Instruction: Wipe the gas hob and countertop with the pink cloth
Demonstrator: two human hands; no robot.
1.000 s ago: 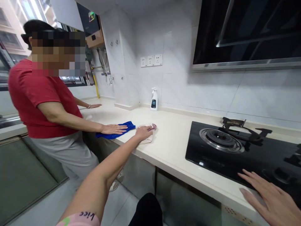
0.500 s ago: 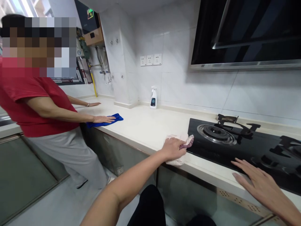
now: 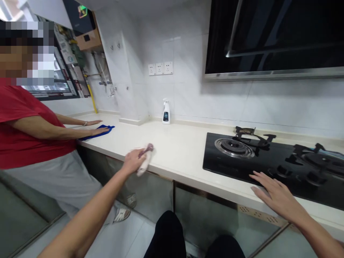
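My left hand [image 3: 133, 161] is closed around a pale cloth [image 3: 145, 163] with a purplish edge, slightly blurred by motion. It is at the front edge of the cream countertop [image 3: 177, 150], and part of the cloth hangs over that edge. My right hand [image 3: 276, 193] has its fingers spread and holds nothing. It rests at the front of the black gas hob [image 3: 228, 166], the fingertips near the glass. A round burner [image 3: 233, 146] lies beyond it on the hob.
At the left, a person in a red shirt [image 3: 32, 118] presses a blue cloth [image 3: 100, 132] on the counter. A white spray bottle [image 3: 166, 114] stands against the wall below the sockets [image 3: 160, 68]. A dark range hood [image 3: 274, 43] overhangs the hob.
My left hand has moved left along the counter edge with the cloth, away from the hob. My right hand stays by the hob. The view has shifted right.
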